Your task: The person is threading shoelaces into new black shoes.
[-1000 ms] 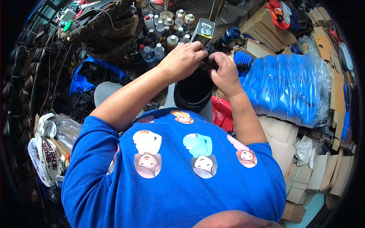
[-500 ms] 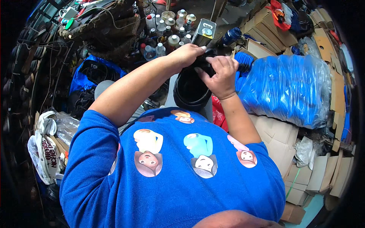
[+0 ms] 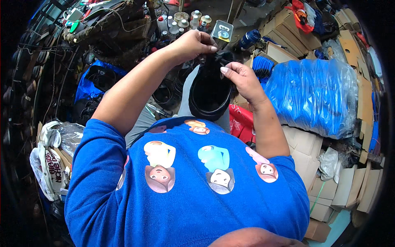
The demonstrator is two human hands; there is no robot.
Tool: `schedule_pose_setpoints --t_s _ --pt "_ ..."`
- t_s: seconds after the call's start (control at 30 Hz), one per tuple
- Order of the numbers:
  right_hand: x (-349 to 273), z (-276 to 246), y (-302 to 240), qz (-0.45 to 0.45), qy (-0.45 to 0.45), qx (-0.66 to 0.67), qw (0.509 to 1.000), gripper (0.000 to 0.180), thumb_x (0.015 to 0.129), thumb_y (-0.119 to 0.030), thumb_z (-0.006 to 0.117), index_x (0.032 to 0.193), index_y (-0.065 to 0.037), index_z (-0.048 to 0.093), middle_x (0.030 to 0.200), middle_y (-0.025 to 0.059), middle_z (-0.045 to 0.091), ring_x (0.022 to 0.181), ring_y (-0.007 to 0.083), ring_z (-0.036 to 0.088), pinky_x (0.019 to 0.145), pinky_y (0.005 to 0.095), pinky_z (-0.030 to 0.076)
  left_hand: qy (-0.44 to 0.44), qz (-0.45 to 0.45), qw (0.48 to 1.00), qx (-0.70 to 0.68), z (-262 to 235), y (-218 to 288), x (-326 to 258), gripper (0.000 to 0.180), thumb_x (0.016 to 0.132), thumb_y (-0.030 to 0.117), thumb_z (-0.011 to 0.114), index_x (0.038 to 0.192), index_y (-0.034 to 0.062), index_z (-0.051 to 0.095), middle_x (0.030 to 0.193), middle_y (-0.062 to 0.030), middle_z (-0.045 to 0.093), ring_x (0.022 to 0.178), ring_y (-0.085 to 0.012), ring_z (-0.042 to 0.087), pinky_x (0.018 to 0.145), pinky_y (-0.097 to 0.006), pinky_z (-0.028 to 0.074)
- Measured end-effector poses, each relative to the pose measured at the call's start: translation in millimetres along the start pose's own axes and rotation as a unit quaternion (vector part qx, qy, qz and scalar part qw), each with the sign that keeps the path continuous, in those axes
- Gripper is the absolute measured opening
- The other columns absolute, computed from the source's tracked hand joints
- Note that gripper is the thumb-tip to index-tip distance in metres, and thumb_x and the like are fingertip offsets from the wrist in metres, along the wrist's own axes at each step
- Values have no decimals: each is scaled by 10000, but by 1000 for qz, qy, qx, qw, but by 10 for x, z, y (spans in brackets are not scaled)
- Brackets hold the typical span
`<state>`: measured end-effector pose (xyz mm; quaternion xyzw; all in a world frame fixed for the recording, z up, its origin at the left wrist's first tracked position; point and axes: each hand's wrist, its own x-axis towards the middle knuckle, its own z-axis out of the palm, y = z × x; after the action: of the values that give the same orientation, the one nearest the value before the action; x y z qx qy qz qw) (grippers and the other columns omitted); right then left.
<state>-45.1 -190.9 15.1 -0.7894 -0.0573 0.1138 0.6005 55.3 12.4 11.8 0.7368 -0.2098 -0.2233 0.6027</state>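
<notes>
A black coil of cable (image 3: pixel 210 94) hangs in front of my chest, above my lap. My left hand (image 3: pixel 193 44) pinches the top of the coil from the left. My right hand (image 3: pixel 240 77) pinches the same top part from the right, fingertips close to the left hand's. Both hands grip a short black end at the coil's top. The lower loop of the coil rests against my blue shirt.
A large bundle wrapped in blue plastic (image 3: pixel 314 94) lies to the right, with cardboard boxes (image 3: pixel 306 152) around it. Small bottles and cans (image 3: pixel 181 22) stand ahead. More dark cable coils (image 3: pixel 98 76) and a white printed bag (image 3: pixel 49 164) are on the left.
Both hands have lifted the black coil higher and farther from my body. The fingers have shifted from covering the coil's top to pinching a short end there.
</notes>
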Motion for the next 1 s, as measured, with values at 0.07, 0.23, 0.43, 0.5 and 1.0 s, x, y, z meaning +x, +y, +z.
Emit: schedule_pose_setpoints --t_s 0.07,0.23,0.43,0.5,1.0 --pt "-77 -43 1 1 -31 -22 999 250 895 -227 601 828 12 628 713 19 571 673 87 490 636 266 422 47 58 994 80 8 -73 42 185 800 176 736 881 13 699 725 -37 660 661 -68 579 623 -240 468" --pt "-357 -86 130 6 -28 -167 986 257 878 -222 606 855 34 605 790 129 571 771 213 559 707 323 442 57 -84 994 38 56 -281 62 266 793 156 754 983 -11 670 860 -22 670 776 -83 587 727 -255 480" --pt "-534 -99 387 52 91 -81 991 308 898 -303 613 892 6 616 922 70 600 884 154 563 780 313 448 121 30 992 12 293 -588 -42 493 765 306 767 1139 28 607 1027 -136 623 887 -176 591 792 -301 485" --pt "-541 -60 482 81 140 96 982 324 906 -351 605 966 -33 620 987 38 604 939 132 556 816 302 447 186 63 977 78 340 -673 -163 730 741 431 767 1296 37 502 1255 -212 527 1093 -246 545 913 -347 448" --pt "-95 177 509 164 106 366 910 572 769 -237 779 1227 -81 473 1081 54 613 1003 167 585 911 303 448 101 -158 916 -355 668 -354 -489 789 790 228 734 1371 6 249 1190 -180 524 1108 -269 546 943 -387 463"
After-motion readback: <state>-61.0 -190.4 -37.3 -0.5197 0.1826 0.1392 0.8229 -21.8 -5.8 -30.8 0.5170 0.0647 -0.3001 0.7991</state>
